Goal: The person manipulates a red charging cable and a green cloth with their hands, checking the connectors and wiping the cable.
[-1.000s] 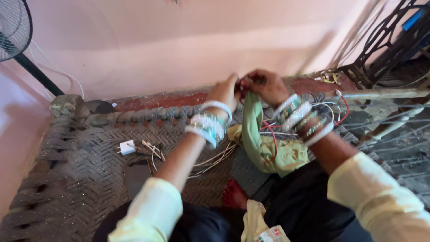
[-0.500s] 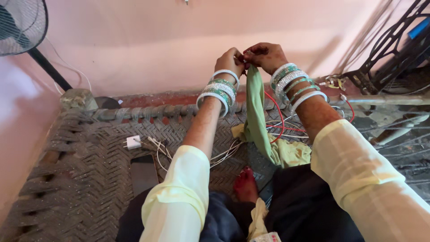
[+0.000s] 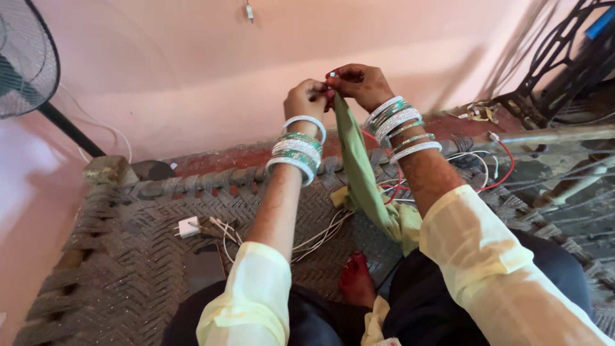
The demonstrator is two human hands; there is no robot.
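We hold a green cloth point(image 3: 359, 173) up over the woven cot point(image 3: 115, 256). Left hand point(image 3: 306, 99) and right hand point(image 3: 359, 83) pinch its top edge together. It hangs soft, light; grip the edge.

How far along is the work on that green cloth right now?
Done: nothing finished shows. In hand: the left hand and right hand pinch the top edge of the green cloth together, raised above the woven cot; what sits between the fingertips is too small to tell. Left: most of the cloth hangs loose into the lap, untouched. A white charger and cables lie aside.
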